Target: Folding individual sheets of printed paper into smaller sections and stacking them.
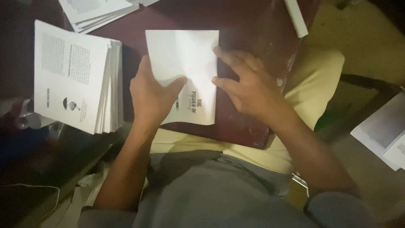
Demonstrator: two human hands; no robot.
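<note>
On dark table (pixel 249 25), hands (pixel 152 95) pressing folded sheet (pixel 183 59)

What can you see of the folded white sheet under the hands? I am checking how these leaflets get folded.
The folded sheet is white paper, dark print near its lower edge, lying flat on the dark reddish board. Its upper part is blank with soft creases. The left hand grips its lower left edge, thumb on top; the right hand presses fingertips on its right edge.

— What sort of place is this?
— A dim paper-folding workroom, I'd say: printed sheets stacked (pixel 78 80) at nine o'clock, more stacks (pixel 99 12) at eleven, across my worn dark-red table (pixel 249 126).
</note>
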